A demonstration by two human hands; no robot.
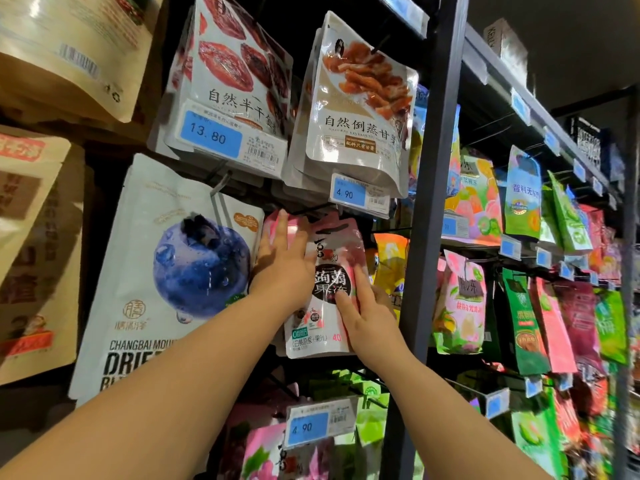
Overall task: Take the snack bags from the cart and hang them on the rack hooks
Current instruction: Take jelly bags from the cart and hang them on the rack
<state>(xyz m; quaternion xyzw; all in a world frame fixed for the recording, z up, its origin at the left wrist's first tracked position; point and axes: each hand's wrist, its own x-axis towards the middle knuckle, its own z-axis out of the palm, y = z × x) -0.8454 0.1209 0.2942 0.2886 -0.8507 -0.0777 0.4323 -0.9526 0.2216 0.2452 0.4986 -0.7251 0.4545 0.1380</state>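
A pink and white jelly snack bag (325, 271) hangs at the middle of the rack, its top up at a black hook (301, 212). My left hand (284, 265) lies with straight fingers against the bag's upper left part, fingertips near the hook. On the bag's lower right side rests my right hand (370, 313), fingers straight and flat. More pink bags show behind the front one. The cart is out of view.
A large blueberry bag (166, 271) hangs just to the left. Above are dried-fruit bags (353, 109) and a 4.90 price tag (349, 195). A dark upright post (426, 202) stands to the right, with many hanging bags beyond it. Another price tag (306, 426) juts out below.
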